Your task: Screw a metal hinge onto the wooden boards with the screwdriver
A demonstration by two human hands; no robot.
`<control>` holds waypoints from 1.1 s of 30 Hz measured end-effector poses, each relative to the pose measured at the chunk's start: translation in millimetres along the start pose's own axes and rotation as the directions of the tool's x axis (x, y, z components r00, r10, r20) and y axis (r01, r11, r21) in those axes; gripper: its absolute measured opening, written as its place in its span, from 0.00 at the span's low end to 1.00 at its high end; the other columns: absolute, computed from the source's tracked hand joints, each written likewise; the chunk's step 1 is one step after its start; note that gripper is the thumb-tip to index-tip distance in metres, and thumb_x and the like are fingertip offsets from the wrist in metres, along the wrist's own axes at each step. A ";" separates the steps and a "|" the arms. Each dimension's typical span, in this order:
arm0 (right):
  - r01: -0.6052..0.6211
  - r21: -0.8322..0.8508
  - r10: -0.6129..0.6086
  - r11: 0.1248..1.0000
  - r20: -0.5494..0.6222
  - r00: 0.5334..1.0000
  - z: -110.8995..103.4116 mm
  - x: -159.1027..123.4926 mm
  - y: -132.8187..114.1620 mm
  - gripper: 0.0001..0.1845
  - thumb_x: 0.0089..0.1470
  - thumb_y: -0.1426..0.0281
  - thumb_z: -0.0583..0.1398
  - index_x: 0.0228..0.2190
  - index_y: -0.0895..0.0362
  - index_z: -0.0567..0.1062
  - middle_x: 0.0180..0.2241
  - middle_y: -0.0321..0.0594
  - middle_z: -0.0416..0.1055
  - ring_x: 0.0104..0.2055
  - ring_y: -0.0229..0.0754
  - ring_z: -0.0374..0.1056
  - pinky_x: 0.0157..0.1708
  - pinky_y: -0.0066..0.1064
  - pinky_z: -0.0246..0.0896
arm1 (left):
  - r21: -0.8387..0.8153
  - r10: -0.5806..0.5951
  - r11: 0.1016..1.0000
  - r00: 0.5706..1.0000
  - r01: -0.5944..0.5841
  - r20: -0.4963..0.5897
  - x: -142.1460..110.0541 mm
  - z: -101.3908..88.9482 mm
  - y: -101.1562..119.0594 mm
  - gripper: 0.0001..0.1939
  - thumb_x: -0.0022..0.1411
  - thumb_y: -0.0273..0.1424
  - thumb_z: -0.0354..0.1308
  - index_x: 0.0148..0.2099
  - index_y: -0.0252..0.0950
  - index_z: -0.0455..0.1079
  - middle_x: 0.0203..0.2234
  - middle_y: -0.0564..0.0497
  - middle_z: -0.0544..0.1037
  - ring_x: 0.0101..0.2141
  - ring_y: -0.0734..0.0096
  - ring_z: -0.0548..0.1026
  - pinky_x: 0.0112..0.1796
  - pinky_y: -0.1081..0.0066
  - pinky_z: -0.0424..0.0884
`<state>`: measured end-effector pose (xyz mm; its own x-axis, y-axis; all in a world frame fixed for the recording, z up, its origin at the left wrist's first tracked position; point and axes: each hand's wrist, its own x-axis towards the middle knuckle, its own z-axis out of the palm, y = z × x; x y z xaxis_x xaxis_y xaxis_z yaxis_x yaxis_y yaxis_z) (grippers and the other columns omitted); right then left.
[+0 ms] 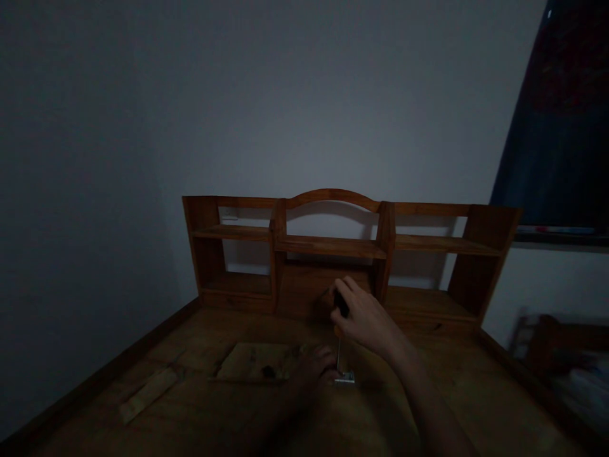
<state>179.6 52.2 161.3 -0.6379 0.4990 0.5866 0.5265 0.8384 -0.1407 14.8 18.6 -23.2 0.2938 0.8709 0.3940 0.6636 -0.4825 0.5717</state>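
My right hand (pixel 364 317) is wrapped round the dark handle of a screwdriver (pixel 339 350), held nearly upright. Its thin shaft points down at a small shiny metal piece (pixel 347 377) lying on the wooden desk (pixel 457 387). Low on the left side of that piece, my left hand (pixel 311 368) has its fingers bent and pressed against it. Dim light hides the exact grip of the left fingers and where the screwdriver tip meets the metal.
A flat tan sheet (pixel 247 358) with a small dark item (pixel 268 371) on it lies left of my hands. Farther left is a pale, flat strip (pixel 148 395). A wooden shelf unit (pixel 328 246) stands along the desk's back, against the wall.
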 end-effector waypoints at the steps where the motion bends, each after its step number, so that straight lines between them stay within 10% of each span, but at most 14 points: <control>1: 0.004 0.003 -0.004 1.000 0.001 1.000 -0.7 -0.2 -0.4 0.10 0.53 0.71 0.55 0.40 0.53 0.64 0.42 0.40 0.66 0.39 0.42 0.67 0.39 0.34 0.58 | -0.010 0.015 1.000 1.000 -0.015 0.013 -0.1 -1.4 -0.1 0.07 0.69 0.30 0.51 0.40 0.36 0.69 0.40 0.50 0.71 0.43 0.68 0.68 0.45 0.70 0.63; 33: 0.028 -0.087 -0.026 0.996 0.025 0.999 -6.1 -0.9 -7.2 0.12 0.57 0.66 0.54 0.44 0.55 0.65 0.45 0.43 0.66 0.40 0.44 0.66 0.38 0.34 0.56 | -0.066 0.136 0.989 0.990 -0.133 0.035 2.0 -7.8 -0.9 0.09 0.71 0.31 0.49 0.43 0.35 0.70 0.41 0.49 0.72 0.45 0.67 0.69 0.49 0.68 0.64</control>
<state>179.8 44.3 166.7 -0.6649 0.4827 0.5700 0.5554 0.8298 -0.0549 9.4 20.1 -17.3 0.4050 0.8001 0.4425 0.5717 -0.5993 0.5603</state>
